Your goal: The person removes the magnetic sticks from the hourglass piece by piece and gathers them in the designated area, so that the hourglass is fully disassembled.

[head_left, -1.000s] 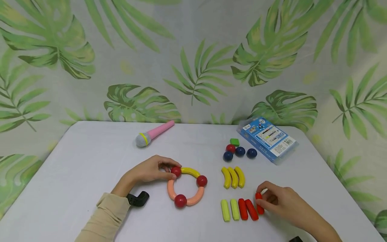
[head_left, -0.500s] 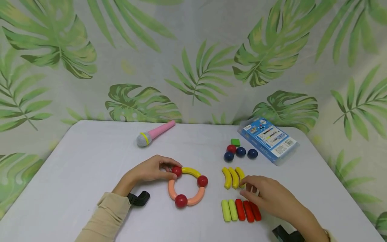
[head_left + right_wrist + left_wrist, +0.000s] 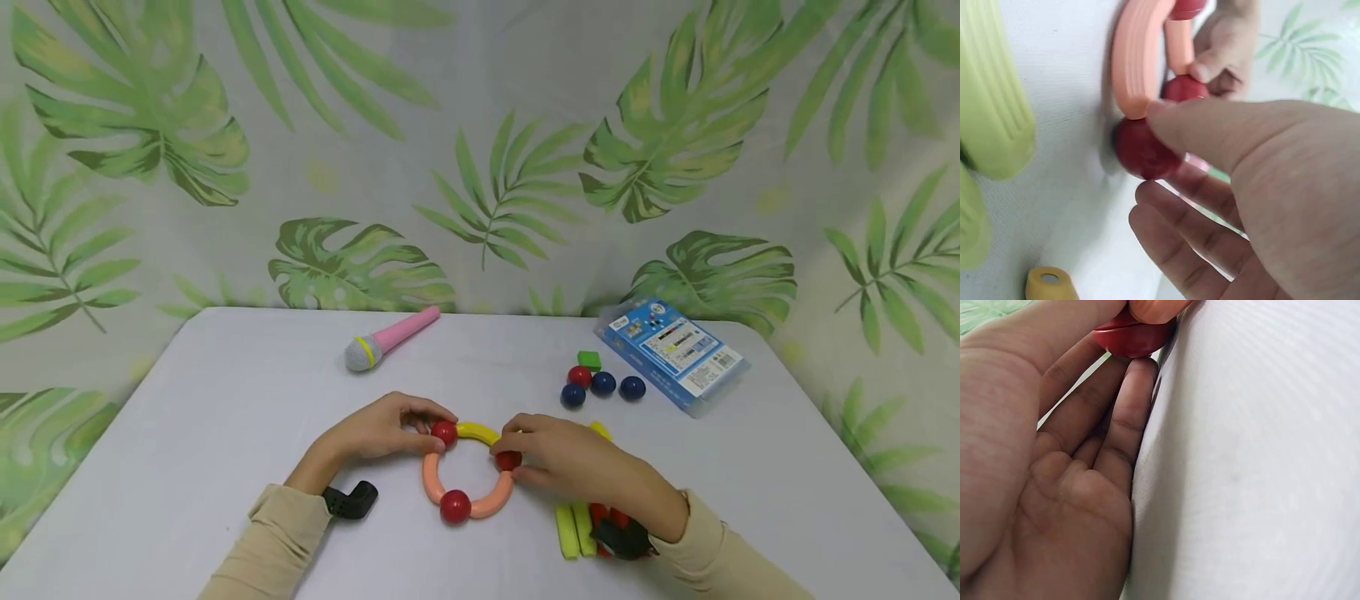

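Note:
A ring of three red balls joined by two orange curved rods (image 3: 493, 498) and one yellow curved rod (image 3: 476, 431) lies on the table. My left hand (image 3: 378, 431) pinches the upper-left red ball (image 3: 443, 432) between thumb and fingers; the left wrist view shows that ball's underside (image 3: 1135, 341). On the ring's right side, my right hand (image 3: 573, 450) holds another red ball (image 3: 1144, 150), thumb on one side and fingertips on the other. The front red ball (image 3: 455, 507) is untouched, an orange rod (image 3: 1135, 59) linking it to the right ball.
Light green rods (image 3: 567, 532) and partly hidden red rods lie under my right forearm, with a yellow rod (image 3: 600, 430) peeking out behind it. Farther back are dark blue balls (image 3: 603, 383), another red ball (image 3: 579, 377), a green block (image 3: 589, 361), a blue package (image 3: 675, 346) and a toy microphone (image 3: 390, 338).
My right hand left the red rod, passed by the yellow rods, and moved left onto the ring's right red ball. My left hand has kept its hold on the upper-left ball.

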Demonstrator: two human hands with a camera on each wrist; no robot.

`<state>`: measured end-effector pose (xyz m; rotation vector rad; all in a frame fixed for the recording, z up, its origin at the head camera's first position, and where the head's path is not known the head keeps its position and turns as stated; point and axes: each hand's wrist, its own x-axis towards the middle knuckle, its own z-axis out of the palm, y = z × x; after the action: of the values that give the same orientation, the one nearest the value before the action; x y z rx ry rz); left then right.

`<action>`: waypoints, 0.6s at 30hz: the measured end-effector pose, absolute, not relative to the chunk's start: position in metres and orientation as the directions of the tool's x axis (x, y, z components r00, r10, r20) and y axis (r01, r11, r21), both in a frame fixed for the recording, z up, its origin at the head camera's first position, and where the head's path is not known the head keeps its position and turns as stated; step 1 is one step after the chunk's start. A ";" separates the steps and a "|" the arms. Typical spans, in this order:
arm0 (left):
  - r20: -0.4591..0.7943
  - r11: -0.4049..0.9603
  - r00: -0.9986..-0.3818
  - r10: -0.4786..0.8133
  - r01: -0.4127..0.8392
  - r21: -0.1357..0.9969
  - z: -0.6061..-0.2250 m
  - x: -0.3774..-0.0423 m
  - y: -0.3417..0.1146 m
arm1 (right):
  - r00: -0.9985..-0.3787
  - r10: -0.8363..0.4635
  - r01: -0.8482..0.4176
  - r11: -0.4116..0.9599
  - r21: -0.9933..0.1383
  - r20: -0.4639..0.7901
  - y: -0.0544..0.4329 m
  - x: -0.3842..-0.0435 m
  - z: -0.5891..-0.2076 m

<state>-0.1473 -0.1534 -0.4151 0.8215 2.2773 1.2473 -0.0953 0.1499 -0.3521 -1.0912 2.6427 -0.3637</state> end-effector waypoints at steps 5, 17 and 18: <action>-0.077 0.432 -0.743 0.665 0.298 0.851 -0.415 -0.148 -0.153 | -0.712 -0.682 -0.616 0.720 -0.320 -0.164 0.145 -0.098 -0.354; -0.086 0.442 -0.753 0.653 0.286 0.850 -0.415 -0.146 -0.153 | -0.788 -0.598 -0.553 0.792 -0.258 -0.145 0.152 -0.094 -0.358; -0.085 0.441 -0.752 0.654 0.287 0.850 -0.415 -0.146 -0.153 | -0.800 -0.588 -0.546 0.796 -0.259 -0.122 0.153 -0.095 -0.357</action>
<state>-0.1460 -0.1525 -0.4152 0.7960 2.2946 1.2400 -0.0949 0.1534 -0.3574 -0.8901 2.7889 -0.3142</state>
